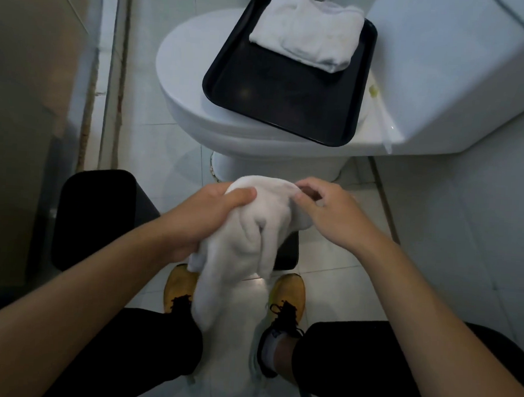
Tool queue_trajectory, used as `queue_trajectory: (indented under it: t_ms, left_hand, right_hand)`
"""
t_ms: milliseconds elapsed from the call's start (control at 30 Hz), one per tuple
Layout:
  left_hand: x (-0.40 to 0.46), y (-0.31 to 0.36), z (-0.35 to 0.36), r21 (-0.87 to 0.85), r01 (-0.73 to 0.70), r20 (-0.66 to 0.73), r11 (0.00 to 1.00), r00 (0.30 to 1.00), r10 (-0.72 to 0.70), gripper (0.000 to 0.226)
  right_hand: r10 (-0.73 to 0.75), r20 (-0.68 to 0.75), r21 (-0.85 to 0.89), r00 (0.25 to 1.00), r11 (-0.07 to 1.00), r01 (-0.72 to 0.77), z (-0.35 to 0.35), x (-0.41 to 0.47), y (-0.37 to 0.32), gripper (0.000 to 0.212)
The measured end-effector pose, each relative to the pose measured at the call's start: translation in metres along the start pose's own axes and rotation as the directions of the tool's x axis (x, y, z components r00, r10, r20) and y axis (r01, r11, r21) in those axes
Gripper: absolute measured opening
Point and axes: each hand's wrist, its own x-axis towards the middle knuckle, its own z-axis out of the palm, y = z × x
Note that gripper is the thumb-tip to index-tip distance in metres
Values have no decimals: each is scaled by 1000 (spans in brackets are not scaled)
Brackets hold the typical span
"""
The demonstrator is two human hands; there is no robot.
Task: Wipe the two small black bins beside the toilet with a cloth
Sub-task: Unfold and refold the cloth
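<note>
There are no words, numbers or signs to read here, not on the black tray [278, 87] and not on the yellow shoes [289, 294].
</note>
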Motion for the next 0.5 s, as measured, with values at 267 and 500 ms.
queue_trajectory:
  t_ms: [267, 500]
  left_hand:
    - [-4, -1, -2, -653, 274, 133, 706, 959, -250, 41]
    - [0, -9, -9, -793, 278, 219, 542, 961, -171, 43]
  right_hand:
    - [438, 567, 140, 697, 783, -606, 4, -15, 1, 62]
    - [244, 561, 777, 791, 176, -604, 34, -5, -5, 46]
